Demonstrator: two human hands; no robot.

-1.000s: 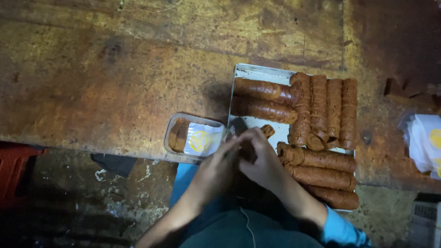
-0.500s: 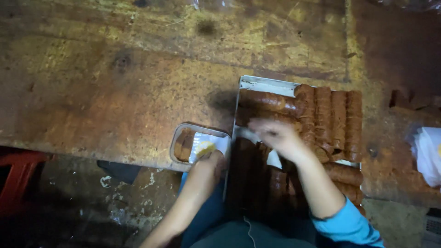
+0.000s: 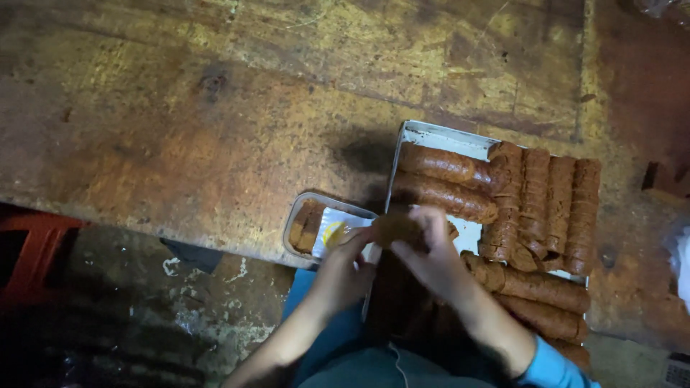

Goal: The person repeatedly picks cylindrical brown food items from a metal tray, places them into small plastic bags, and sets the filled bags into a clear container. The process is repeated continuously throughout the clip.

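Note:
A metal tray (image 3: 438, 135) at the table's near edge holds several long reddish-brown rolls (image 3: 535, 205), some lying crosswise and some lengthwise. My right hand (image 3: 431, 259) pinches a small flat brown piece (image 3: 395, 228) over the tray's left rim. My left hand (image 3: 345, 262) meets it from the left, fingertips on the same piece. A small clear plastic box (image 3: 305, 223) sits just left of the tray, with brown pieces and a white and yellow label (image 3: 334, 231) inside.
The worn, stained wooden table (image 3: 215, 122) spreads to the far side and left. A red stool (image 3: 32, 251) stands at the lower left on a dirty floor. Something white (image 3: 679, 262) lies at the right edge.
My hands parted half a second ago, the right one reaching into the tray, and have come together again holding a brown piece. The camera view shifted slightly.

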